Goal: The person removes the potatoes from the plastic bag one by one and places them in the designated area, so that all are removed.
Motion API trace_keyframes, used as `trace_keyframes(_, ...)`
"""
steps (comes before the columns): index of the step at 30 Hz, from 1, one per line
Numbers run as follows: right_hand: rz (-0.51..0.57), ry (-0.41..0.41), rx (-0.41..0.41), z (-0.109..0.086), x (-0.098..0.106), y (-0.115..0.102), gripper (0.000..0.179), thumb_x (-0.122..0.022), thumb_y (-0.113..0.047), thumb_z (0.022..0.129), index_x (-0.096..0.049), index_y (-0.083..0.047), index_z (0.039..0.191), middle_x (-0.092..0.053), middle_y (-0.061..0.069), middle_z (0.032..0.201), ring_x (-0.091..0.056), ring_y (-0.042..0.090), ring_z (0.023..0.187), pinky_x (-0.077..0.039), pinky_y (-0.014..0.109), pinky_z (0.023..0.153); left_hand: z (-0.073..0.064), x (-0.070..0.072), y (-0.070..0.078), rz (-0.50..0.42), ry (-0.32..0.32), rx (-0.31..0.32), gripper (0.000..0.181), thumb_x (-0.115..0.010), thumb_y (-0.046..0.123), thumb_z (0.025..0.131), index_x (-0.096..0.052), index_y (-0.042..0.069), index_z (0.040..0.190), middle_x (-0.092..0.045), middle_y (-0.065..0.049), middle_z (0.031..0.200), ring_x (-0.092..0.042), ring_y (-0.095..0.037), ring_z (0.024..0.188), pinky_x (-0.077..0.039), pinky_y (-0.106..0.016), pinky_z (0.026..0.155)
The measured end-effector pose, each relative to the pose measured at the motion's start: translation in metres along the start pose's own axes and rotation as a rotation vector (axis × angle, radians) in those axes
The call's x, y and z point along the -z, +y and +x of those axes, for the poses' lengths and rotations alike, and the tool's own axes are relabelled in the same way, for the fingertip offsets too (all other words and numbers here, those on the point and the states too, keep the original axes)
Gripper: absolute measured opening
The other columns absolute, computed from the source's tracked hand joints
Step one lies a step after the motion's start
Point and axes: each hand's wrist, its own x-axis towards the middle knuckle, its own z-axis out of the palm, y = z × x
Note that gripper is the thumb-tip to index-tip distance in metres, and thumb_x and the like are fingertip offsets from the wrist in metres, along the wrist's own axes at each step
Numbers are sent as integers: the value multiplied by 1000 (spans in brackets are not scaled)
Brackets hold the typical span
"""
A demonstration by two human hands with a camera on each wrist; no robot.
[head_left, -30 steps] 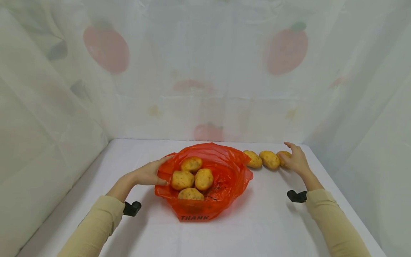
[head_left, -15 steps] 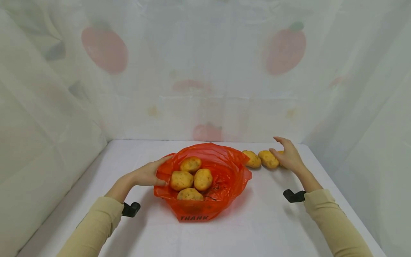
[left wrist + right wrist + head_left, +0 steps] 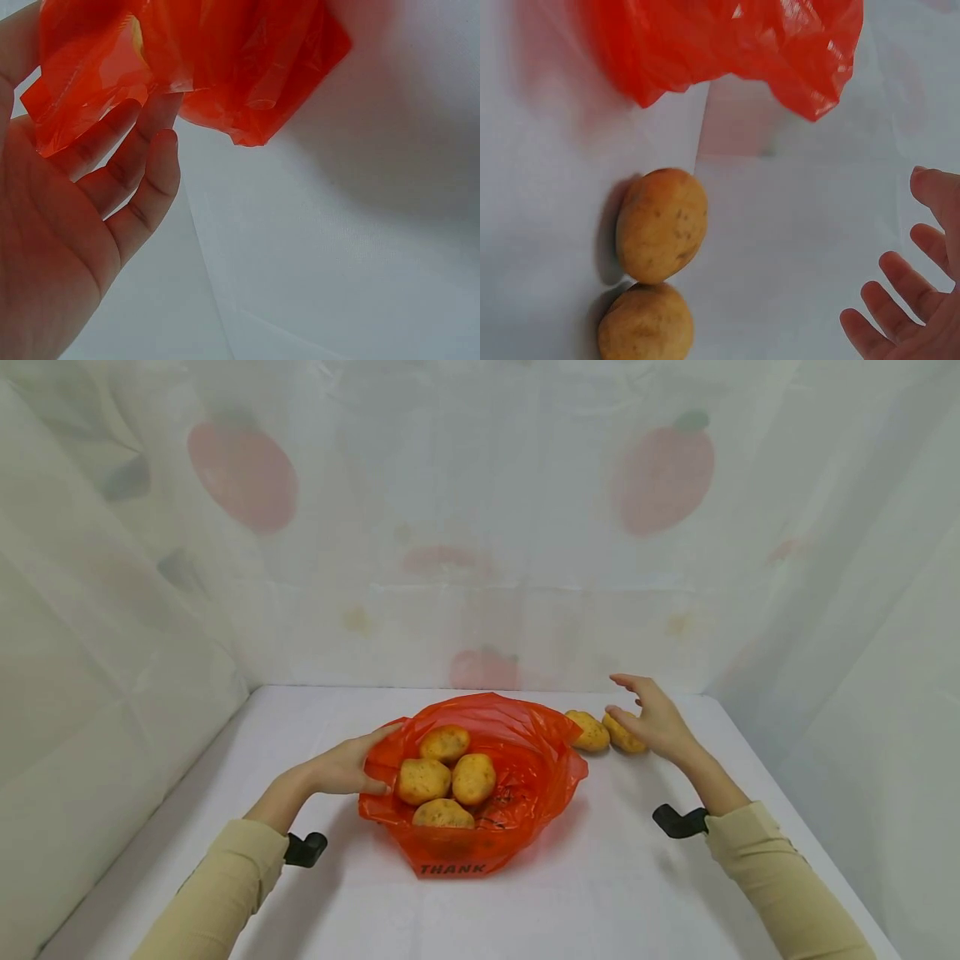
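Note:
A red plastic bag [image 3: 536, 814] with "THANK" printed on its front lies wide-mouthed on the table, with several potatoes [image 3: 474, 779] visible inside. At the bag's left rim, my left hand [image 3: 341, 766] holds the thin film with loosely bent fingers, as the left wrist view also shows. To the right of the bag, two potatoes [image 3: 588, 732] sit side by side on the tabletop. Over the right one [image 3: 626, 735] hovers my right hand [image 3: 660, 722], fingers spread and holding nothing. That hand partly covers this potato and hides a third one. In the right wrist view the hand [image 3: 915, 300] stays apart from both potatoes [image 3: 662, 225].
A white cloth covers the table [image 3: 600, 893]. Pale sheets with faint fruit prints hang as a back wall [image 3: 480, 527] and on both sides. A black wrist camera [image 3: 305, 849] sits at the left cuff, another [image 3: 680, 821] at the right.
My right hand has moved left along the row of potatoes, from the rightmost one to over the middle one. The left hand and the bag have stayed in place.

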Motion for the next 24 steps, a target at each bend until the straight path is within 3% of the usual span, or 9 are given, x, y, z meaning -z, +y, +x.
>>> trace_keyframes(11, 6, -58, 107, 0, -4, -38, 54, -62, -15, 87, -41, -3, 135, -43, 18, 133, -42, 35, 120, -42, 53, 94, 0, 0, 0, -2, -1, -3, 91, -74, 24, 76, -18, 26, 148, -38, -9, 142, -43, -31, 120, -41, -51, 96)
trace_keyframes(24, 119, -164, 190, -4, -15, -67, 55, -64, -21, 87, -42, -8, 135, -46, 10, 133, -45, 28, 120, -43, 48, 95, 1, -2, -1, 4, -3, 2, 91, -74, 25, 76, -19, 25, 148, -39, -11, 141, -42, -31, 121, -40, -52, 96)
